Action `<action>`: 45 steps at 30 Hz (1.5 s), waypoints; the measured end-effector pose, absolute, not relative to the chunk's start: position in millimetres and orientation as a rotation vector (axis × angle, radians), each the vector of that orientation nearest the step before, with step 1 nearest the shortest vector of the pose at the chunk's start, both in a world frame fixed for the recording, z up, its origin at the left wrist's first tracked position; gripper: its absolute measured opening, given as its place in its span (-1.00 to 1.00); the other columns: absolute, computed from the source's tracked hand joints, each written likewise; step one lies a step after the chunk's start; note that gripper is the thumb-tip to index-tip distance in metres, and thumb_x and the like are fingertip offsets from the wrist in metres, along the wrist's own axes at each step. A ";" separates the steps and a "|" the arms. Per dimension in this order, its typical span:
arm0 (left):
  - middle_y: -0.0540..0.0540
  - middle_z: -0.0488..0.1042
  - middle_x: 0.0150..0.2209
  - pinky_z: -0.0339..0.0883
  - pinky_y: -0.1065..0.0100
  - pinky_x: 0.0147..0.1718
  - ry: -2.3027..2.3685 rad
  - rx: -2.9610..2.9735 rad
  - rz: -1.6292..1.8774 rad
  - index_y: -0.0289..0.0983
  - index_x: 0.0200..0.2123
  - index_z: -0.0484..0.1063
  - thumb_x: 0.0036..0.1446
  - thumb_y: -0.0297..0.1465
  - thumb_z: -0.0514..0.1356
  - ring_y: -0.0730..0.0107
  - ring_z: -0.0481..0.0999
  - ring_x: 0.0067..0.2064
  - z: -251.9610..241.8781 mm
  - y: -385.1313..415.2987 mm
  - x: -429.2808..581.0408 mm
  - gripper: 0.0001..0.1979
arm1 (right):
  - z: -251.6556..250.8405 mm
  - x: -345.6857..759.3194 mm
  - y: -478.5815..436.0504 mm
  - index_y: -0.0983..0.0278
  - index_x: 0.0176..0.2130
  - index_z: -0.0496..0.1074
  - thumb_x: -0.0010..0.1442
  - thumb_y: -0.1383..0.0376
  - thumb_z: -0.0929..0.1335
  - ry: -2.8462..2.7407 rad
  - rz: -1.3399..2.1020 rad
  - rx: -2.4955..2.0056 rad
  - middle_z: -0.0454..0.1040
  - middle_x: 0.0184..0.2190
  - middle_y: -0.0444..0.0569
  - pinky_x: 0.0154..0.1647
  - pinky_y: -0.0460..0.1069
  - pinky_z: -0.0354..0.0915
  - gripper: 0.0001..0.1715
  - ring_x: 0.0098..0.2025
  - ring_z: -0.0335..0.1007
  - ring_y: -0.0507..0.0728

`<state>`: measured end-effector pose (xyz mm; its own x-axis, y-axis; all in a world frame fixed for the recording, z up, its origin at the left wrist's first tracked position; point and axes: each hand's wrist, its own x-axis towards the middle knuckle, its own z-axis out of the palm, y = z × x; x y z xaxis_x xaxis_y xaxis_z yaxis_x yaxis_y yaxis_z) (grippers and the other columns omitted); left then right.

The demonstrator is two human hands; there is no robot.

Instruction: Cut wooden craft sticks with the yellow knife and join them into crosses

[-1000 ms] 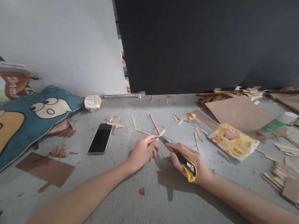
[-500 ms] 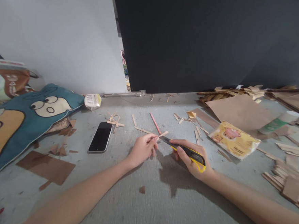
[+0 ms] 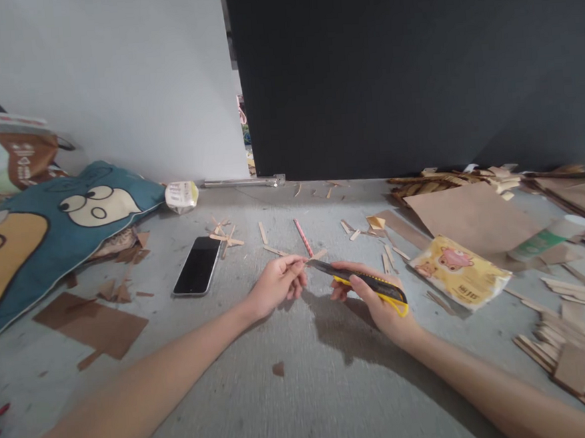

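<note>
Between the fingertips of my left hand [image 3: 280, 285] is pinched a thin wooden stick [image 3: 321, 254], its free end pointing right. My right hand [image 3: 373, 300] is wrapped round a black and yellow utility knife [image 3: 377, 284]. The knife's blade lies against the stick, close to my left fingertips. Just beyond, a red and white striped straw [image 3: 302, 237] rests on the grey surface. A few short wooden sticks [image 3: 263, 233] lie behind my left hand, and crossed stick pieces [image 3: 228, 238] are further left.
A phone [image 3: 197, 266] lies left of my left hand. To the right are a yellow packet [image 3: 460, 270], a green and white tube [image 3: 549, 238] and stacked wooden strips [image 3: 578, 362]. A blue cushion [image 3: 72, 221] and brown card [image 3: 92, 326] are at left; panels [image 3: 412, 70] stand behind.
My right hand has tilted the knife flatter, and its blade has shifted slightly left and up along the stick. My left hand has barely moved.
</note>
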<state>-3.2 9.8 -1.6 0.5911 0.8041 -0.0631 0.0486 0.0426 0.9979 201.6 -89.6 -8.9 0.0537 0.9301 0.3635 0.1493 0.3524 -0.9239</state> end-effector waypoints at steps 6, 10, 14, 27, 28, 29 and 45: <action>0.05 0.44 -0.46 0.12 0.50 -0.67 0.805 1.388 0.741 -0.29 -0.13 0.44 0.32 -0.10 0.18 0.58 0.37 -0.63 -0.4 8.2 -2.1 -0.66 | -3.9 200.2 -93.5 0.23 0.05 0.54 0.44 -0.01 0.33 -1.404 0.659 -1.107 0.67 -0.33 -0.01 -0.29 0.03 0.58 -0.57 -0.38 0.63 0.12; 0.04 0.47 -0.42 0.13 0.50 -0.68 0.821 1.402 0.789 -0.26 -0.11 0.36 0.31 -0.09 0.19 0.56 0.42 -0.62 -0.2 5.2 0.0 -0.66 | -0.5 198.0 -97.2 0.22 0.06 0.52 0.44 0.05 0.32 -1.503 0.549 -1.150 0.66 -0.35 -0.04 -0.32 -0.03 0.54 -0.63 -0.39 0.62 0.09; 0.04 0.50 -0.39 0.18 0.50 -0.68 0.806 1.416 0.790 -0.24 -0.06 0.27 0.28 -0.12 0.21 0.55 0.43 -0.62 -1.3 3.0 0.5 -0.65 | -2.1 195.7 -98.2 0.21 0.12 0.47 0.44 0.20 0.31 -1.687 0.403 -1.127 0.63 -0.32 -0.03 -0.26 -0.03 0.52 -0.68 -0.35 0.61 0.09; -0.03 0.55 -0.32 0.28 0.50 -0.65 0.787 1.515 0.763 -0.26 0.19 0.26 0.32 -0.20 0.18 0.52 0.48 -0.56 -3.2 -0.6 -1.1 -0.54 | -4.4 190.0 -94.5 0.19 0.28 0.34 0.44 0.36 0.28 -1.843 0.252 -1.034 0.54 -0.23 0.00 -0.20 0.02 0.53 -0.54 -0.27 0.57 0.10; -0.03 0.55 -0.32 0.28 0.50 -0.65 0.788 1.518 0.762 -0.26 0.19 0.27 0.32 -0.19 0.18 0.52 0.48 -0.56 -3.4 -0.7 -1.1 -0.54 | -4.9 189.8 -94.4 0.19 0.28 0.34 0.44 0.36 0.28 -1.844 0.255 -1.037 0.54 -0.22 0.00 -0.20 0.02 0.53 -0.54 -0.27 0.56 0.10; -0.03 0.55 -0.32 0.27 0.50 -0.65 0.792 1.519 0.763 -0.26 0.19 0.27 0.32 -0.18 0.18 0.52 0.48 -0.56 -3.5 -0.8 -1.1 -0.54 | -5.2 189.7 -94.5 0.19 0.28 0.34 0.44 0.37 0.28 -1.846 0.257 -1.039 0.54 -0.22 0.00 -0.20 0.02 0.53 -0.54 -0.27 0.56 0.10; -0.05 0.55 -0.28 0.38 0.48 -0.58 0.792 1.631 0.761 -0.22 0.20 0.30 0.37 -0.18 0.14 0.50 0.49 -0.51 -8.1 -1.0 -1.2 -0.58 | -8.5 187.6 -93.9 0.20 0.33 0.26 0.41 0.42 0.28 -1.943 0.241 -1.045 0.53 -0.14 0.05 -0.19 -0.01 0.54 -0.45 -0.23 0.58 0.10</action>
<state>-1.2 -1.0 -8.1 0.5679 0.8198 0.0733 0.1053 -0.1607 0.9814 187.6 -93.9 -8.5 -0.2486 0.7478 0.6156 0.5749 0.6254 -0.5276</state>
